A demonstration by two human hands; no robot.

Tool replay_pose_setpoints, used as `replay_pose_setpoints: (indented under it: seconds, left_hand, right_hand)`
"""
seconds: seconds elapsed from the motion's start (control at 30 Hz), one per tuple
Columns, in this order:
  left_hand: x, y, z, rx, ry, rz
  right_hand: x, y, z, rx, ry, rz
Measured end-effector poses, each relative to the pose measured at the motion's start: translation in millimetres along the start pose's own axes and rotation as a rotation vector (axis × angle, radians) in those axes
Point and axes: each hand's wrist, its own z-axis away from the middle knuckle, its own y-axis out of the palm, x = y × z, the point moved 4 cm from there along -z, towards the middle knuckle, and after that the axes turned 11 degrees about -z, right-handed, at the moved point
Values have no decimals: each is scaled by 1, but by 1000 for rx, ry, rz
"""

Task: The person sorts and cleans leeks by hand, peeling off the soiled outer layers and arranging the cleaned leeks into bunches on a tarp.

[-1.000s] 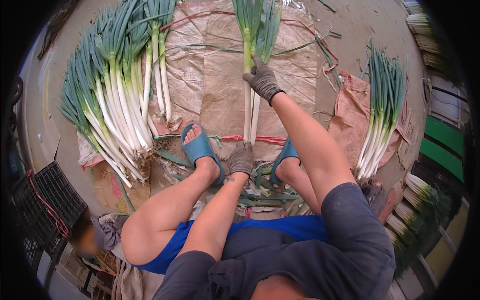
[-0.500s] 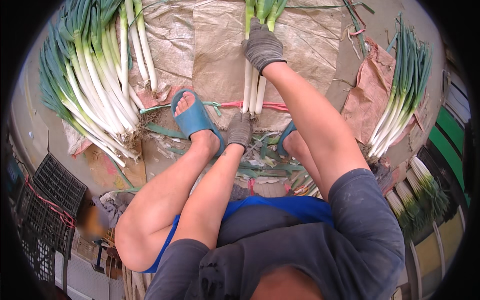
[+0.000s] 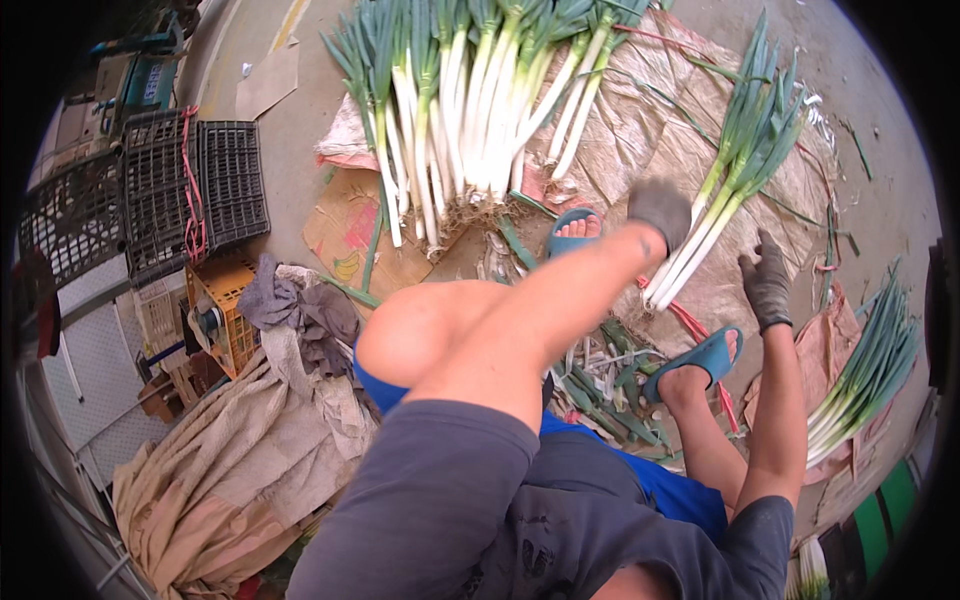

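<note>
A few long green onions [image 3: 738, 180] with white stalks and dark green tops lie slanting on the sackcloth sheet [image 3: 690, 110] in front of me. My left hand [image 3: 660, 212], in a dark grey glove, is blurred by motion just left of their white stalks; its fingers cannot be made out. To the right of the stalks is my right hand [image 3: 768, 285], also gloved, open with its fingers apart and nothing in it. A large pile of green onions [image 3: 470, 110] spreads out at the far left, roots toward me. Another bunch of green onions [image 3: 868, 370] rests at the right.
Black plastic crates [image 3: 150, 200] and a yellow crate [image 3: 222, 315] stand at the left. Crumpled cloth [image 3: 240, 450] lies nearby. Leaf trimmings [image 3: 600, 390] litter the floor between my blue sandals [image 3: 700, 365]. A pink strap [image 3: 690, 322] runs beneath the stalks.
The view has swung left. My right hand has let go of the green onions and moved to their right. My left hand has moved from the root ends up beside the stalks.
</note>
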Motion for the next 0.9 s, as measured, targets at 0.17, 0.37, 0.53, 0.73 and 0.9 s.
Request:
replay_pose_setpoints:
  seconds: [0.17, 0.37, 0.53, 0.73, 0.9]
  left_hand:
    - [220, -156, 23, -172, -323, 258]
    - [484, 6, 184, -502, -940, 828]
    - [422, 170, 238, -196, -1064, 611]
    - [346, 159, 217, 57, -1064, 459]
    - [398, 186, 252, -385, -997, 788]
  right_hand:
    - [16, -123, 78, -7, -133, 22]
    - [28, -196, 226, -25, 78, -5]
    - [-31, -191, 256, -91, 146, -10]
    - [-40, -184, 245, 7, 403, -245]
    - [-36, -182, 236, 11, 421, -287]
